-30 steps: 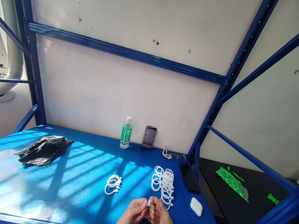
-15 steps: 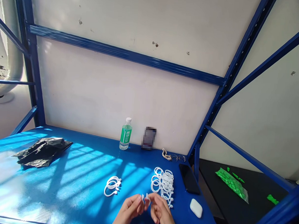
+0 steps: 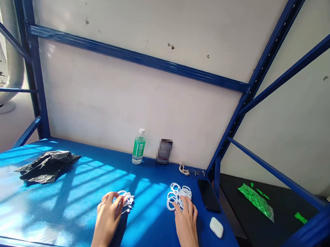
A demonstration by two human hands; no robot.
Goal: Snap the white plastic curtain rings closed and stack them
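Observation:
A small pile of white plastic rings with little knobs lies left of centre on the blue tabletop. My left hand is at that pile's left edge, its thumb and fingers pinched on a white ring partly hidden by the fingers. To the right is a larger cluster of white rings, overlapping one another. Over its near part reaches my right hand, thumb and fingers apart, fingertips touching or just above the rings. That hand covers the cluster's lower rings.
A water bottle and a blurred dark device stand by the wall. Glasses, a black phone and a white case lie right. A black plastic bag sits left; a bag of green pieces rests on the black table.
My hands were together at the front centre with a small white piece between them. They have parted: the left to the small pile, the right to the larger cluster.

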